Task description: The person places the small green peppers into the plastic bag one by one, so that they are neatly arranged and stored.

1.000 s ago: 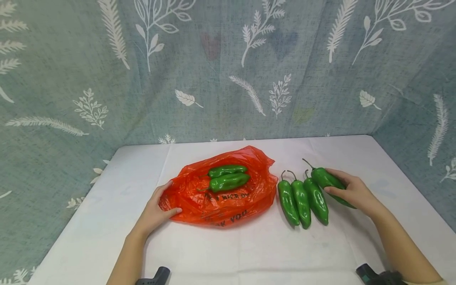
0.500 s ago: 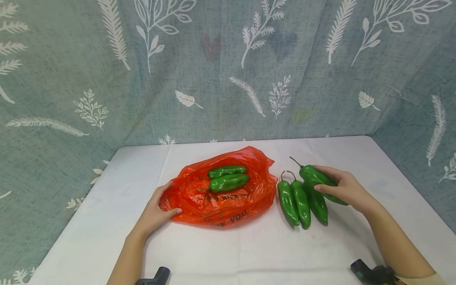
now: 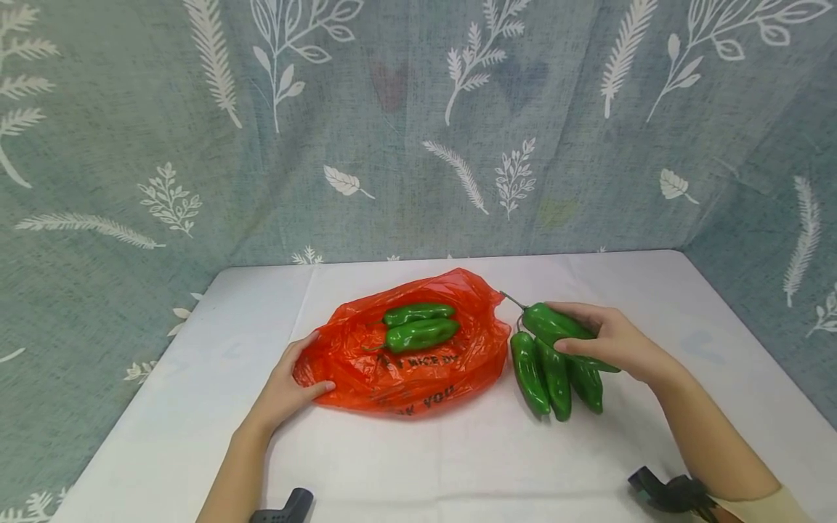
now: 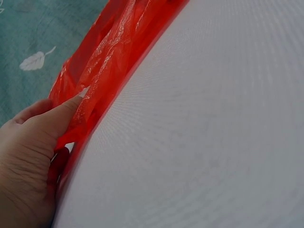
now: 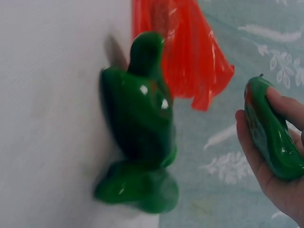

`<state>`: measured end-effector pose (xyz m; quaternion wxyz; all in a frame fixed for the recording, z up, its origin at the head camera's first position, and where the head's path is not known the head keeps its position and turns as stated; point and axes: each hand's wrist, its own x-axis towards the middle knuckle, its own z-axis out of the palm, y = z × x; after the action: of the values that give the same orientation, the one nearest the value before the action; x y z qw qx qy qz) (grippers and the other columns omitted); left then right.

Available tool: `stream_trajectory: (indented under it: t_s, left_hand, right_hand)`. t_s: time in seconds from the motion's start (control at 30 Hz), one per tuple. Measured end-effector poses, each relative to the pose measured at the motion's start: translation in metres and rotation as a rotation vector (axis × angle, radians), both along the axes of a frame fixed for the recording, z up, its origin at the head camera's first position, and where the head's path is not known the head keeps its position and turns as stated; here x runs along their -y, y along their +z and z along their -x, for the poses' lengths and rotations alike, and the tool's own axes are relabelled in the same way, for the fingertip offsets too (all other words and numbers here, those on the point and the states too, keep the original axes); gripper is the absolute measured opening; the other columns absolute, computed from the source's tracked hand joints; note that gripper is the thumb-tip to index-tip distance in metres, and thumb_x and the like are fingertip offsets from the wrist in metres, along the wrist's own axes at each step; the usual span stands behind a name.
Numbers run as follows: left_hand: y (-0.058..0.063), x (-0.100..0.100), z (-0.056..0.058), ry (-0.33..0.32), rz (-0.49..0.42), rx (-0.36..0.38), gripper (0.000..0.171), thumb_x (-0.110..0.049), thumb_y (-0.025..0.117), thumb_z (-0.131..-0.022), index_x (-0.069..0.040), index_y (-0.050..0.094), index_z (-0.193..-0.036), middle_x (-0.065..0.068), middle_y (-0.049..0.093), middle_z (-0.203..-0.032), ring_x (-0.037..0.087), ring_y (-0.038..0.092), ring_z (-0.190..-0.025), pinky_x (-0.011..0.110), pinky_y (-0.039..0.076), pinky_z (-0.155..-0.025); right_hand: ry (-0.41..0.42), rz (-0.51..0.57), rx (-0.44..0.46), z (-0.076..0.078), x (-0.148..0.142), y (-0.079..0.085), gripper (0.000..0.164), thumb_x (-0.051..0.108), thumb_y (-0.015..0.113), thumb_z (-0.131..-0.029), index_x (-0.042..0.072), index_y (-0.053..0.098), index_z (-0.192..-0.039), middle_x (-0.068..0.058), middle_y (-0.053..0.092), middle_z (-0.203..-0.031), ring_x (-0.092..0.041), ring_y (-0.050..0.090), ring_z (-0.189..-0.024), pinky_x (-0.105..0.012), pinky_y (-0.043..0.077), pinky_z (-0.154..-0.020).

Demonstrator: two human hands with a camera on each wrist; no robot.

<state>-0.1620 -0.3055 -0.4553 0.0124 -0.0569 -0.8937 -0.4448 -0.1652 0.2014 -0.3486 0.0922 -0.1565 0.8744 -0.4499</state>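
Free lane on the tabletop (image 3: pixel 438 465) in front of the red bag (image 3: pixel 366 374), thinner strip behind it up to the hanging cloth (image 3: pixel 379 145); from above, nothing over the bag's middle. Right of the bag is blocked low by three peppers (image 3: pixel 554 378) just beside its edge and higher by the right hand (image 3: pixel 611 341) with a held pepper (image 3: pixel 546 319). Left end taken by the left hand (image 3: pixel 288 381); inside, two peppers (image 3: pixel 421 333) fill the bag's middle, bare plastic either side.
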Motion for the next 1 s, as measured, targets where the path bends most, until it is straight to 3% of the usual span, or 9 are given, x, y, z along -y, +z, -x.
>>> stream_trajectory:
  t_s: [0.47, 0.77, 1.0]
  left_hand:
    - [0.0, -0.001, 0.0, 0.007, 0.008, 0.009, 0.089, -0.03, 0.08, -0.074, -0.024, 0.031, -0.147, 0.007, 0.036, -0.146, 0.031, 0.032, -0.136, 0.058, 0.032, -0.106]
    - [0.001, 0.0, 0.0, 0.005, 0.014, 0.009, 0.089, -0.03, 0.08, -0.074, -0.025, 0.03, -0.147, 0.006, 0.035, -0.147, 0.032, 0.031, -0.137, 0.06, 0.03, -0.107]
    - [0.001, -0.001, 0.0, 0.006, 0.012, 0.018, 0.089, -0.031, 0.08, -0.074, -0.024, 0.03, -0.148, 0.007, 0.035, -0.147, 0.032, 0.031, -0.137, 0.059, 0.031, -0.106]
  right_hand:
    - [0.163, 0.049, -0.05, 0.014, 0.038, 0.011, 0.057, 0.026, 0.073, -0.083, 0.017, 0.052, -0.136, -0.007, 0.059, -0.129, -0.024, 0.057, -0.113, -0.047, 0.048, -0.096]
    - [0.237, 0.054, -0.074, 0.019, 0.06, 0.02, 0.057, 0.02, 0.073, -0.083, 0.016, 0.052, -0.136, -0.008, 0.058, -0.131, -0.021, 0.058, -0.109, -0.034, 0.051, -0.088]
    - [0.291, 0.043, -0.066, 0.024, 0.079, 0.027, 0.056, 0.02, 0.073, -0.083, 0.016, 0.053, -0.136, -0.006, 0.058, -0.131, -0.02, 0.058, -0.108, -0.034, 0.051, -0.09]
